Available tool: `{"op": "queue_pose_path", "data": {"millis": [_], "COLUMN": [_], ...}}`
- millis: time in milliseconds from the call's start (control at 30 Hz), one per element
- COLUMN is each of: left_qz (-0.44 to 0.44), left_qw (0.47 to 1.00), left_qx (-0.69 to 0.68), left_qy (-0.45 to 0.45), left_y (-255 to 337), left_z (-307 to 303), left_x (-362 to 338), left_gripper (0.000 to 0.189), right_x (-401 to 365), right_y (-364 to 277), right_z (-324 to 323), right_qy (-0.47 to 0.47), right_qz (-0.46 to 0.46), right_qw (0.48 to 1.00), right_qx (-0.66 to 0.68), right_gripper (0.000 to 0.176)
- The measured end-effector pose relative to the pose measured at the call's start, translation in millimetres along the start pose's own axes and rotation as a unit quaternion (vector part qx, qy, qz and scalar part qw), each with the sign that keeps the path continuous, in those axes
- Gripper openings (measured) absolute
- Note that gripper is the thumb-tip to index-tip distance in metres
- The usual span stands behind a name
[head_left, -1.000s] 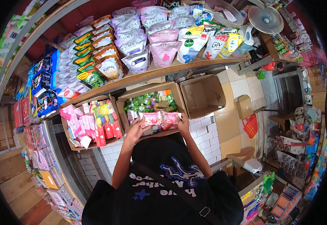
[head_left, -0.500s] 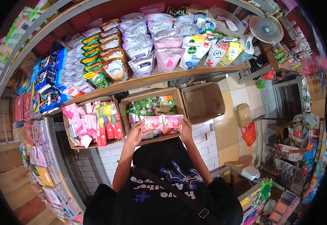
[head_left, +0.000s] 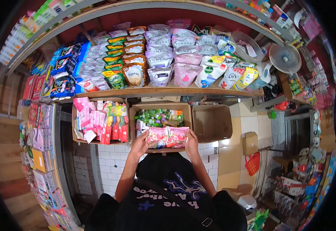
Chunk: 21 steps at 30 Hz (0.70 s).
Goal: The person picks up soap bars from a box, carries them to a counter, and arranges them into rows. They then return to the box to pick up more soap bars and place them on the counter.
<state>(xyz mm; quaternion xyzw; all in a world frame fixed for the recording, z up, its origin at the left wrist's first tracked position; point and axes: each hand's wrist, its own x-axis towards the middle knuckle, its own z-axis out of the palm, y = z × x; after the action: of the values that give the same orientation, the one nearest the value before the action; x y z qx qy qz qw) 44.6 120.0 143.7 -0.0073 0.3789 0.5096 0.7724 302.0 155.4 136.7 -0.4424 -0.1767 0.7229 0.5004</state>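
Side by side over the middle cardboard box, two pink-and-white Harmony soap packs face up at me. My left hand (head_left: 140, 143) is closed on the end of the left soap pack (head_left: 157, 134), fingers partly beneath it. On the other side, my right hand (head_left: 191, 141) grips the outer end of the right soap pack (head_left: 176, 135). The packs' inner ends meet in the middle. Below and beyond them, the middle box (head_left: 132, 115) holds many green bottles (head_left: 152, 115) and other small packets, some hidden behind the soap packs.
A box of pink and red packages (head_left: 96, 119) stands at the left, and an open cardboard box (head_left: 212, 123) at the right. Behind them runs a wooden shelf edge (head_left: 168, 92) lined with refill pouches (head_left: 160, 73). A fan (head_left: 285, 59) stands at the far right.
My view has turned, so the shelf and boxes now look more level and sit lower in the picture. Both hands keep hold of the soap packs, which have barely moved.
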Motion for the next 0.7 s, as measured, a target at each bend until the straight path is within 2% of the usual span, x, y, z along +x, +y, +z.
{"op": "queue_pose_path", "data": {"millis": [267, 400, 500, 567, 700], "left_qz": [0.07, 0.107, 0.147, 0.174, 0.215], "left_qw": [0.996, 0.99, 0.981, 0.974, 0.958], "left_qx": [-0.032, -0.036, -0.059, -0.087, -0.134], "left_qy": [0.035, 0.079, 0.109, 0.114, 0.138], "left_y": [-27.3, -44.8, -57.9, -73.4, -97.5], "left_z": [6.1, 12.0, 12.0, -0.1, -20.5], "left_x": [-33.0, -58.7, -80.5, -92.9, -117.7], "left_gripper": [0.036, 0.039, 0.041, 0.041, 0.039], "right_x": [5.8, 2.9, 17.3, -3.3, -12.5], "right_y": [-8.4, -7.7, 11.1, -0.9, 6.9], "right_z": [-5.5, -3.5, -25.2, 9.8, 29.8], "right_qy": [-0.025, -0.059, -0.117, -0.114, -0.165], "right_qz": [0.07, 0.102, 0.149, 0.164, 0.188], "right_qw": [0.995, 0.99, 0.977, 0.973, 0.955], "right_qx": [-0.062, -0.078, -0.097, -0.118, -0.159], "right_gripper": [0.022, 0.024, 0.026, 0.029, 0.028]}}
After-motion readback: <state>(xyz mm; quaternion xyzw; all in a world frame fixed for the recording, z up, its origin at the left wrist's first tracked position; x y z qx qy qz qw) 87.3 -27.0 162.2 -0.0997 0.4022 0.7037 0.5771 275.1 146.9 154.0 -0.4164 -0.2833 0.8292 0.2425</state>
